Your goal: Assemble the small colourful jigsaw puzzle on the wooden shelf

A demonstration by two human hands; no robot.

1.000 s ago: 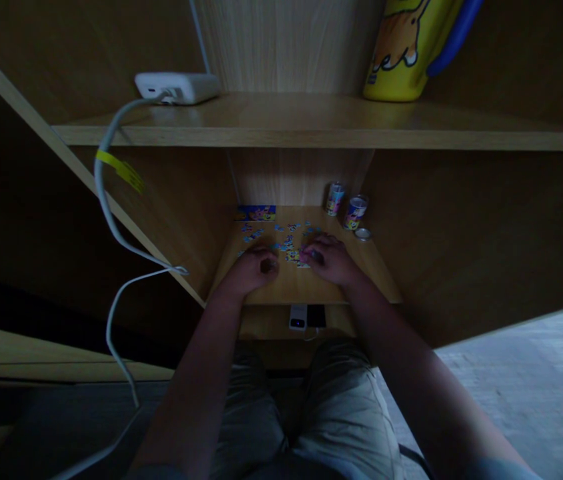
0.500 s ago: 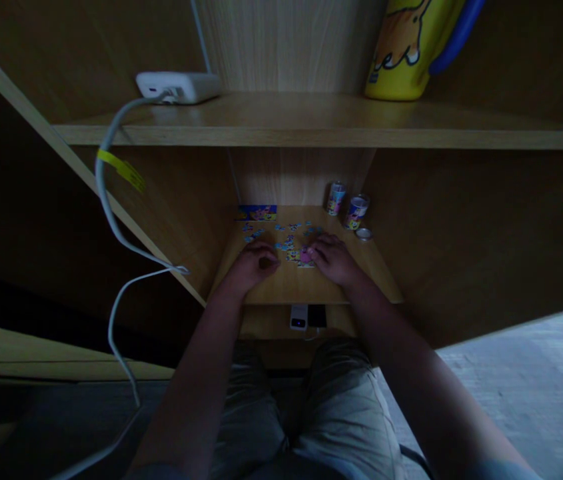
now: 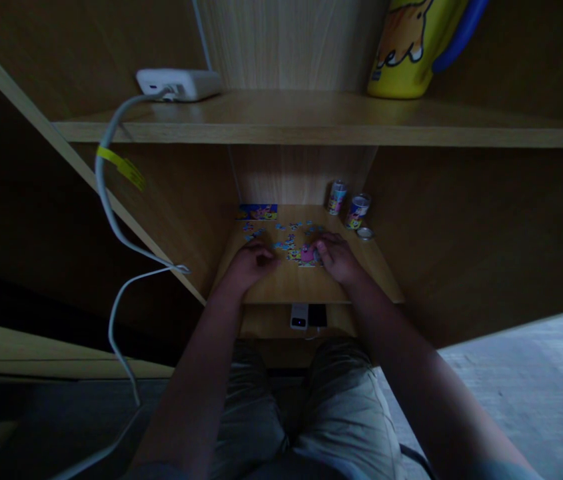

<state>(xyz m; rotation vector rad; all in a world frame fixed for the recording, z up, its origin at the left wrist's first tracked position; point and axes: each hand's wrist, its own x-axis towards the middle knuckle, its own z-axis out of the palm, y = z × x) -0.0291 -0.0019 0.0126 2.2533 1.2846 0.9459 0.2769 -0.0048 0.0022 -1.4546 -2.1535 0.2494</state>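
Item, viewed from my remote post: one joined block of picture pieces [image 3: 307, 254], lying flat near the front of the shelf board [image 3: 281, 288], between both hands and, I judge, placed there for easy reach. Item: loose pieces [image 3: 290, 241], strewn behind and to the left of the block, apparently laid out flat so that each can be picked out. Item: right hand [image 3: 334, 257], thumb and fingers bent together at the block's right end, the block lying just left of the fingertips; I cannot tell whether a piece is pinched there. Item: left hand [image 3: 252, 261], fingers loosely curled, resting beside the block's left side, a gap between; whether it holds anything I cannot make out. Item: picture card [image 3: 260, 212], propped or lying at the back left, perhaps for consulting. Items: slim can [image 3: 336, 198], wider can [image 3: 358, 212] and round lid [image 3: 364, 233], grouped at the back right, seemingly set aside from the hands' working space.
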